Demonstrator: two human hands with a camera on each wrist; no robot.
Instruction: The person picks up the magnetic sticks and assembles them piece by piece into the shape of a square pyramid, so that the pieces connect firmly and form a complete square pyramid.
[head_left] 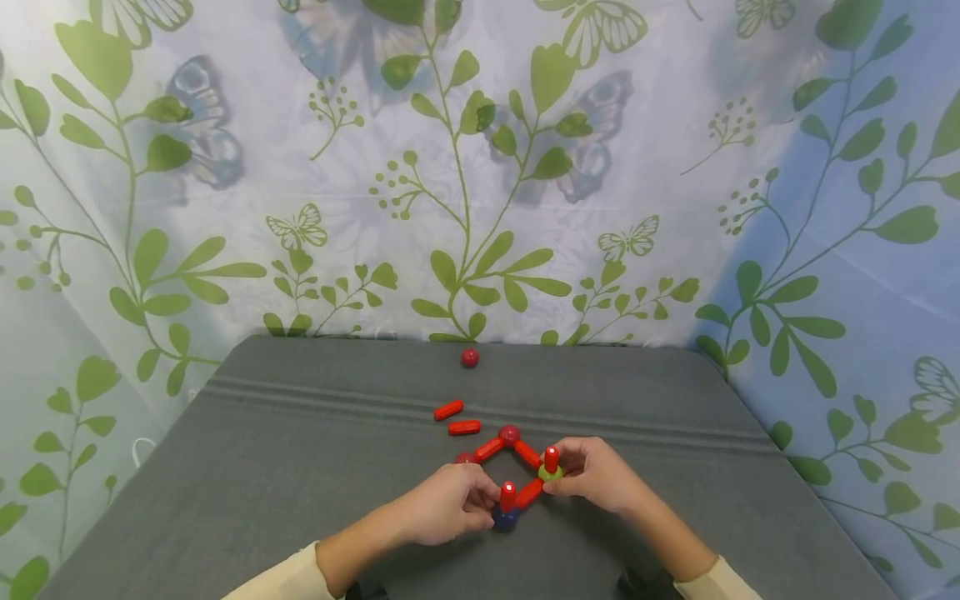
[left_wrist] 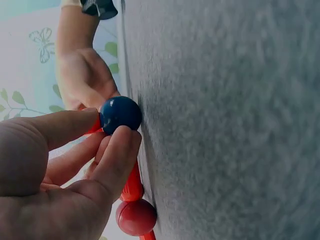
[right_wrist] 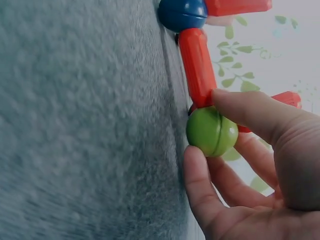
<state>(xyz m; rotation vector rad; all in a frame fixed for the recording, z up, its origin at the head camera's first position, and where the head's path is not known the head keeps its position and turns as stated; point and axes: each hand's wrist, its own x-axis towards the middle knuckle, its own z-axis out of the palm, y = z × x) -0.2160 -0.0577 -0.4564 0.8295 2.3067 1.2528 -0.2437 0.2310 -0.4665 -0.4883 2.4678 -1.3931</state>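
On the grey table lies a ring of red sticks [head_left: 489,451] joined by balls. My left hand [head_left: 448,504] pinches the blue ball [head_left: 505,522] at the near corner; a red stick [head_left: 507,497] stands upright on it. The green ball [head_left: 551,476] at the right corner is gripped between the thumb and fingers of my right hand [head_left: 600,479]. It also bears an upright red stick [head_left: 551,457]. Another red stick [right_wrist: 197,65] links the blue and green balls. A red ball [head_left: 509,434] forms the far corner, and a second red ball [head_left: 465,457] is partly hidden by my left hand.
Two loose red sticks, one tilted [head_left: 448,410] and one nearly level [head_left: 464,427], lie beyond the ring. A single red ball [head_left: 469,357] sits near the table's far edge. Behind the table [head_left: 300,467] hangs a leaf-and-butterfly curtain [head_left: 480,167].
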